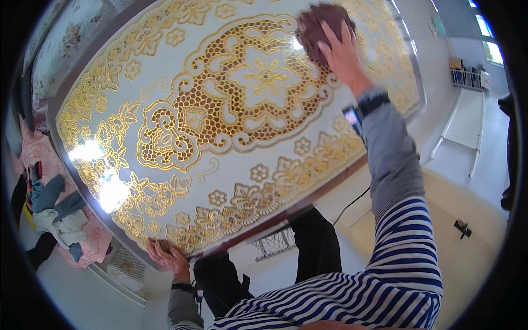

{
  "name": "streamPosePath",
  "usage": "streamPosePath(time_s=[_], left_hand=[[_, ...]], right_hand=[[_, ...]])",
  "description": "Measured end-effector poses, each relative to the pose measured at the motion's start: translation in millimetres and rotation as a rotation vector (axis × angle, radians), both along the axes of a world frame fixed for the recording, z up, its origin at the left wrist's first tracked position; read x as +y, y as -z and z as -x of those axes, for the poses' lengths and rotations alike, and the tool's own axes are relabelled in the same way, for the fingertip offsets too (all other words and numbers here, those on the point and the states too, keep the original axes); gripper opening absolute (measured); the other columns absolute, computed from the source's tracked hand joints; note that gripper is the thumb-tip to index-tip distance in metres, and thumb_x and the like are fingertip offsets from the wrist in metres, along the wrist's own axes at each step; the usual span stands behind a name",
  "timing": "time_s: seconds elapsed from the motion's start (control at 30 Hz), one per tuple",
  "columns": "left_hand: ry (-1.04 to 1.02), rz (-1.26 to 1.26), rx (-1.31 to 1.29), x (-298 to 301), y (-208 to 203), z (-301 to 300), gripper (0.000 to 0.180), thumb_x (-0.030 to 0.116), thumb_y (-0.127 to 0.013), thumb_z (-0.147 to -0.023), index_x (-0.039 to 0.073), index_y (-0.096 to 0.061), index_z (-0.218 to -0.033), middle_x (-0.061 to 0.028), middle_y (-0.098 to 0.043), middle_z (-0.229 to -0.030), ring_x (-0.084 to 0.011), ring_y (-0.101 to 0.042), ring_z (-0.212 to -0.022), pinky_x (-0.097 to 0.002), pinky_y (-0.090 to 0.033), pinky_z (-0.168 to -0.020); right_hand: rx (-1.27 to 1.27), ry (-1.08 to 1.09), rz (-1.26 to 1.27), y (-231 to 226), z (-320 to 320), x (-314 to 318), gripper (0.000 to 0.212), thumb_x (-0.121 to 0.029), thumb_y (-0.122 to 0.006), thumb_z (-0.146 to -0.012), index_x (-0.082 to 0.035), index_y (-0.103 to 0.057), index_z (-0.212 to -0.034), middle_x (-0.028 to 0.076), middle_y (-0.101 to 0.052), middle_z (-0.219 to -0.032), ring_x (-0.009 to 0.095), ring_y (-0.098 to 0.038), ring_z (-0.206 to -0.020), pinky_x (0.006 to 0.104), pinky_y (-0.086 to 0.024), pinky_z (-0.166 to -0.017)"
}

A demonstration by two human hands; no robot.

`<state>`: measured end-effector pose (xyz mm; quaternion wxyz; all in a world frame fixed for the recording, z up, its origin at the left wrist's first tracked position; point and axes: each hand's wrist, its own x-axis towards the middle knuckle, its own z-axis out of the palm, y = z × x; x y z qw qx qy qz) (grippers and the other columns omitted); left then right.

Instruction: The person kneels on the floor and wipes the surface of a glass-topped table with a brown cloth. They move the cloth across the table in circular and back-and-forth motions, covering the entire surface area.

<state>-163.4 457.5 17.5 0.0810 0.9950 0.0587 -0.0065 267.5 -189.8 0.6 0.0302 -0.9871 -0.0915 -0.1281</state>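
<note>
Bright, cool light comes from the upper right, where the window panes [493,53] burn out to white. Two blown-out glare patches cover the left end of the glossy, gold-patterned tablecloth [242,132], with a smaller glint beside the brown cloth [309,36]. That cloth and the right hand [342,55] look soft, probably from motion. The black trousers [316,242] sink into shadow. Fisheye distortion bows straight edges, and a black, blue-fringed rim swallows the corners.

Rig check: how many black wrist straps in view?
2: right wrist strap, by the right hand on brown cloth; left wrist strap, by the left hand at table edge.
</note>
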Motion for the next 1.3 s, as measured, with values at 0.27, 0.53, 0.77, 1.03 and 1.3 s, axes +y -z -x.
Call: streamPosePath(time_s=[0.27, 0.53, 0.77, 1.03, 1.3], left_hand=[[-0.03, 0.124, -0.012, -75.1, -30.6, -53.4, 0.058, 0.013, -0.062, -0.098, 0.002, -0.041, -0.151, -0.0258, -0.03, -0.165, -0.0491, -0.019, -0.155, -0.061, -0.019, -0.126], [0.294, 0.479, -0.139, -262.5, -18.7, -258.8, 0.063, 0.025, -0.065, -0.098, 0.006, -0.042, -0.153, -0.0267, -0.019, -0.169, -0.0509, -0.011, -0.157, -0.0612, -0.018, -0.126], [0.215, 0.201, -0.161, -390.9, 13.0, -360.3, 0.069, 0.041, -0.057, -0.103, 0.009, -0.033, -0.159, -0.025, -0.02, -0.169, -0.0472, -0.015, -0.157, -0.0596, -0.018, -0.125], [0.164, 0.037, 0.034, -405.3, 5.2, -366.6, 0.076, 0.045, -0.058, -0.101, 0.014, -0.03, -0.164, -0.0211, -0.021, -0.171, -0.0439, -0.015, -0.158, -0.0605, -0.012, -0.125], [0.143, 0.066, 0.098, -406.2, -2.3, -367.8, 0.078, 0.043, -0.065, -0.097, 0.014, -0.034, -0.162, -0.0228, -0.02, -0.171, -0.0462, -0.017, -0.157, -0.0644, -0.015, -0.122]], right_hand=[[0.12, 0.399, -0.095, -39.6, 280.7, -41.1, 0.066, -0.037, -0.063, -0.102, -0.02, -0.04, -0.161, 0.03, -0.021, -0.166, 0.057, -0.025, -0.148, 0.0601, -0.029, -0.121], [0.327, 0.607, -0.057, -27.2, 297.4, -40.9, 0.067, -0.039, -0.063, -0.101, -0.023, -0.039, -0.162, 0.027, -0.017, -0.168, 0.056, -0.019, -0.15, 0.0663, -0.026, -0.119], [0.359, 0.609, -0.091, -33.7, 292.0, -37.9, 0.07, -0.038, -0.067, -0.098, -0.023, -0.041, -0.161, 0.027, -0.016, -0.169, 0.056, -0.017, -0.151, 0.0666, -0.022, -0.121], [0.309, 0.535, -0.173, -33.7, 198.2, -40.7, 0.073, -0.037, -0.074, -0.093, -0.025, -0.045, -0.159, 0.027, -0.019, -0.168, 0.058, -0.015, -0.152, 0.0682, -0.02, -0.12], [0.271, 0.344, -0.17, -28.6, -17.4, -30.9, 0.069, -0.047, -0.067, -0.097, -0.028, -0.044, -0.159, 0.024, -0.017, -0.17, 0.057, -0.014, -0.152, 0.0702, -0.017, -0.12]])
